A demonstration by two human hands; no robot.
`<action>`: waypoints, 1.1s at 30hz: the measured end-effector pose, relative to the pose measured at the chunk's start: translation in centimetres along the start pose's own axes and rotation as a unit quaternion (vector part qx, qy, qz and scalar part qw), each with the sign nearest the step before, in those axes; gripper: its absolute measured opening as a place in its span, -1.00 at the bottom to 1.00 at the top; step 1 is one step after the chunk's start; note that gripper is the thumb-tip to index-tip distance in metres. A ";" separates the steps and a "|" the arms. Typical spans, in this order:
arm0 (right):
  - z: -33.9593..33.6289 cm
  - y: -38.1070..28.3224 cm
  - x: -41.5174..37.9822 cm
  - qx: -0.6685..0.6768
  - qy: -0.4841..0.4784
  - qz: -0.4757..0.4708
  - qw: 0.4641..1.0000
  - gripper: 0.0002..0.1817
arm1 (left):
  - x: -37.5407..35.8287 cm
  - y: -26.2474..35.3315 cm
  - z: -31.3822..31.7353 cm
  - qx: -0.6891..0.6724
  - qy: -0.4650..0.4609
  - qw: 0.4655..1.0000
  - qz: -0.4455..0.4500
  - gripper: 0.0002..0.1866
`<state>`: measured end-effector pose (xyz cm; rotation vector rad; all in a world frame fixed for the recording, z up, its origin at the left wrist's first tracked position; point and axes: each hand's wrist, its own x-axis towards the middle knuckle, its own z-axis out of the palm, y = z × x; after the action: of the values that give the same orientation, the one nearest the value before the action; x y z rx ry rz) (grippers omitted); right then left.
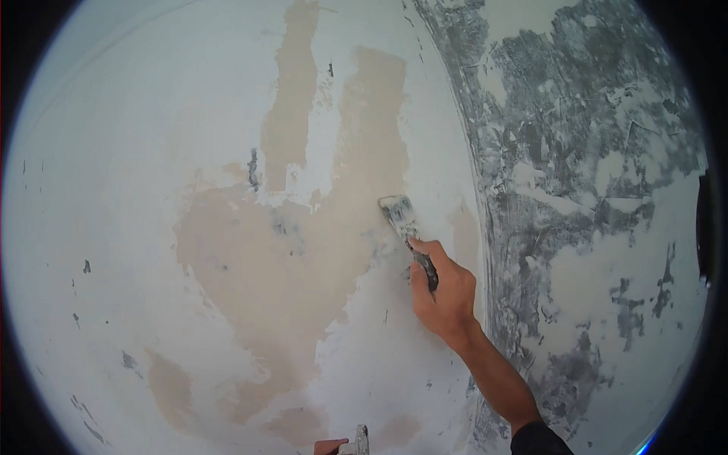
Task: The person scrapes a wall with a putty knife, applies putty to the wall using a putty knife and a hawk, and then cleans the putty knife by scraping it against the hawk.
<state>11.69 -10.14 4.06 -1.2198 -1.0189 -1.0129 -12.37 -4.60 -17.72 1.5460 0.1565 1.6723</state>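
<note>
My right hand (447, 292) is closed around the dark handle of a putty knife (400, 216), its blade smeared with pale filler and laid close against the wall (409, 334). Beside the blade lies a wide beige patch of filler (288, 258) on the white surface. At the bottom edge, a small part of my left hand (327, 446) shows, with its fingers against a putty-smeared tool (361, 440). Most of that tool and hand is cut off by the frame.
To the right, past a curved seam, is a grey mottled wall section (561, 136) with white smears. Smaller beige patches (170, 387) and dark chips (252, 168) mark the white area. A dark object (705, 227) stands at the far right edge.
</note>
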 end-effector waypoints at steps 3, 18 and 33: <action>-1.2 -1.8 2.3 0.026 0.011 0.011 1.000 -0.67 | -0.5 -0.6 -0.2 0.009 -0.039 0.999 0.001 -0.70; 3.0 -1.3 10.0 -0.083 0.049 0.016 0.995 -0.70 | -1.3 1.2 1.4 -0.035 0.005 0.994 -0.104 -0.64; 2.9 -2.3 16.8 -0.110 0.049 -0.020 0.993 -0.70 | -1.2 0.8 1.5 -0.030 -0.003 0.993 -0.110 -0.66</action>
<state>13.32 -8.36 21.08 -1.3181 -0.8756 -1.2298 -11.56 -6.52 -17.77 1.4331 0.2613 1.4866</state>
